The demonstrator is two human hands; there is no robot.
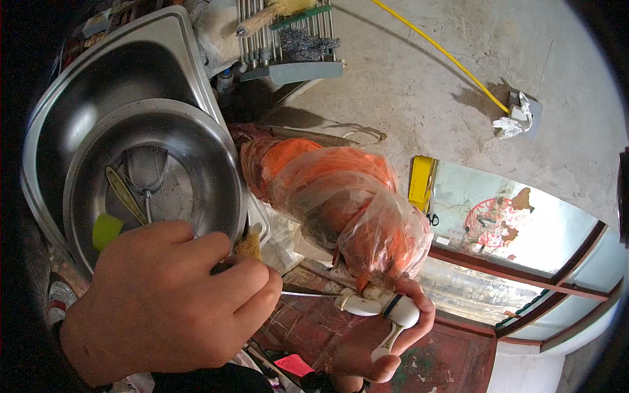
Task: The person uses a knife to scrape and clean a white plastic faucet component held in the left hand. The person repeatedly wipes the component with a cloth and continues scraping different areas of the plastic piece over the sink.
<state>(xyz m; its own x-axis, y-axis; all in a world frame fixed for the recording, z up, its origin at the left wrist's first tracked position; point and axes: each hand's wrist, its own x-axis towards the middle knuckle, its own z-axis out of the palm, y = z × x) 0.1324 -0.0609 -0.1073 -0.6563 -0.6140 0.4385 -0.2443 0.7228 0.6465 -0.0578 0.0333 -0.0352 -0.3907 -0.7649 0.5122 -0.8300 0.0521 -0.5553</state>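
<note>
My left hand (177, 288) is closed around a mostly hidden dark handle; a thin metal blade or rod (304, 293) runs from it toward the spout of a white plastic tap (357, 302). My right hand (416, 308) grips that tap from below and the right, thumb on its lever. Above it is a bulky orange wrapping (308, 170) under clear plastic. Left of this, a steel basin (88, 167) in a steel sink (56, 131) holds metal utensils and a green item (105, 229). A yellow sponge-like item (250, 243) is beside my left fingers.
A steel rack (288, 69) with brushes and a scourer is at the top. The grey wall (439, 72) carries a yellow cable to a socket (524, 114). A red-framed window (557, 262) and yellow object (419, 177) are at right. A reddish surface (445, 360) lies below.
</note>
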